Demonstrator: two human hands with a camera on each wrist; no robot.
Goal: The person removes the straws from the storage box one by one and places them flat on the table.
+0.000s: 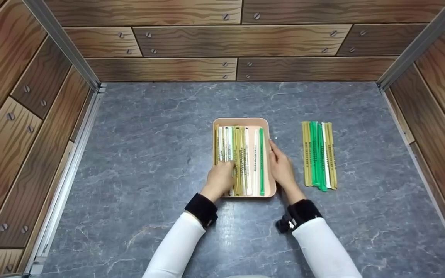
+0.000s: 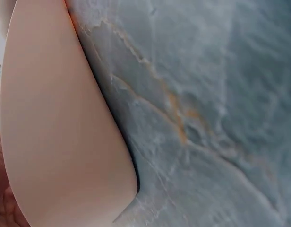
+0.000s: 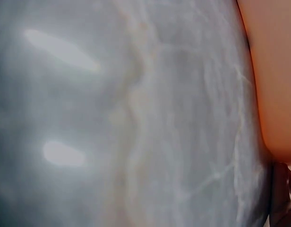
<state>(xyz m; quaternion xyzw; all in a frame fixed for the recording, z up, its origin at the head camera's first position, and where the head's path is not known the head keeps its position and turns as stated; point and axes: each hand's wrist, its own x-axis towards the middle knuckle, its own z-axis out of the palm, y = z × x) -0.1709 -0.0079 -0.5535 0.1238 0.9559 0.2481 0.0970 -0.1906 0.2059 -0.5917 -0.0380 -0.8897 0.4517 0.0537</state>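
A pink tray sits mid-table and holds olive, white and green sticks laid lengthwise. My left hand is over the tray's near left part, with its fingers curled down onto the white and olive sticks there. My right hand lies along the tray's right wall with its fingers straight against it. The left wrist view shows the tray's outer wall close up against the table. In the blurred right wrist view only the tray's edge shows.
A second bundle of olive, green and white sticks lies on the grey marble table, to the right of the tray. Wood-patterned walls close in the back and both sides.
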